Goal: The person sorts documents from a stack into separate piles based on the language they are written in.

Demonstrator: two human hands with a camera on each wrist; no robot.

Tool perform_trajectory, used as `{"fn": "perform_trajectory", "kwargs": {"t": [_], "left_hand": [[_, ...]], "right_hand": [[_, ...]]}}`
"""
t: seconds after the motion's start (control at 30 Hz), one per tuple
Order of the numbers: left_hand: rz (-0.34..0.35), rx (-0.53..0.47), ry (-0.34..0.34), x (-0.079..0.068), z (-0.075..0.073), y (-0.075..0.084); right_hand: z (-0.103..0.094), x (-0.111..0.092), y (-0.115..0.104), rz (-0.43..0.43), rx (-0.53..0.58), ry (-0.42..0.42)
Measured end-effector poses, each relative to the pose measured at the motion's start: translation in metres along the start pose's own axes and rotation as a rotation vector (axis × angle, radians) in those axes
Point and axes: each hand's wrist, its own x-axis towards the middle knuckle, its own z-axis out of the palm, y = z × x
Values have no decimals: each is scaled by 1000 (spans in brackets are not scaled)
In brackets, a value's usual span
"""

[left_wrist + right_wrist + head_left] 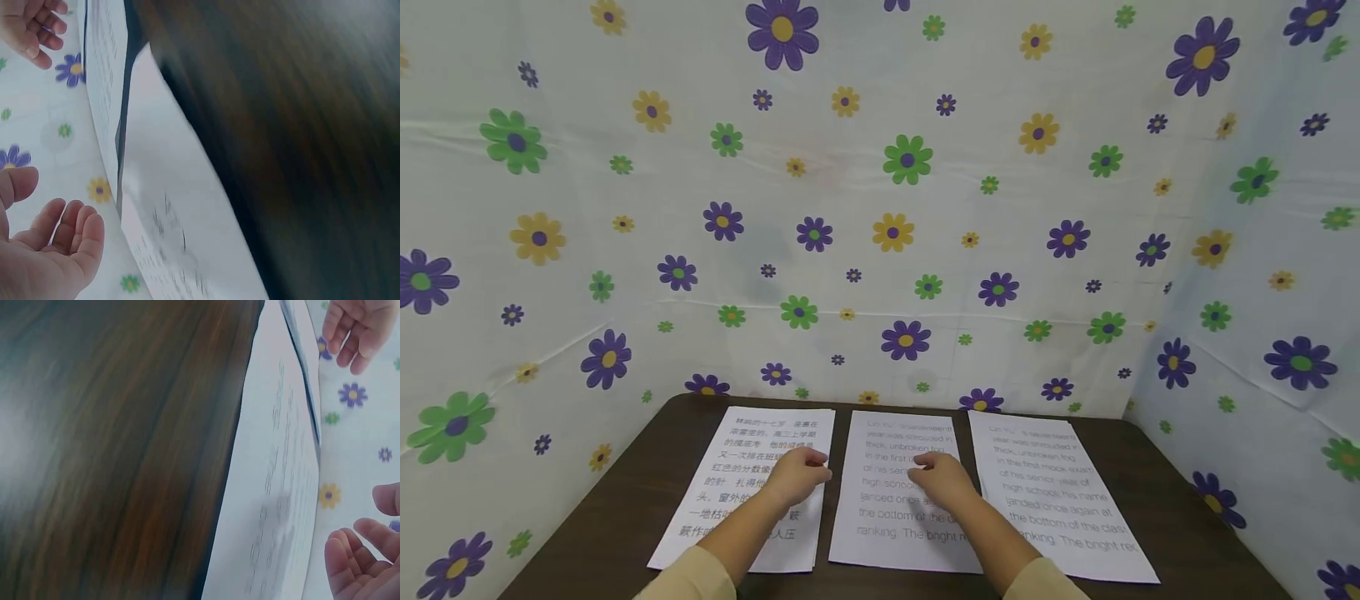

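Note:
My left hand hovers over the left paper stack, which bears printed Chinese characters. Its thumb and fingers are loosely bent with a gap between them, and nothing is held. Above the middle paper, printed with English text, is my right hand. Its fingers also curve loosely and hold nothing. The right paper, with English text too, lies beside the right forearm, which partly covers it. Both wrist views show the hands raised apart from the paper.
All the papers lie on a dark brown wooden table with rounded far corners. A white cloth with flowers hangs behind the table and along both sides. Narrow strips of tabletop separate the papers.

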Motion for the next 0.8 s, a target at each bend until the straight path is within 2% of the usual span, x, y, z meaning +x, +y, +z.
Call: {"fn": "perform_trajectory", "kwargs": {"t": [0.2,0.37,0.63,0.8], "left_hand": [[32,-27,-79,-1,16,9],[-1,14,-85,0,27,11],[-47,14,-108,1,33,6],[-71,-39,-127,1,34,6]], "right_hand": [[-13,3,17,33,-15,24],[-21,2,32,92,-34,48],[-33,-3,48,171,-56,85],[-32,-7,51,194,-45,69]]}}
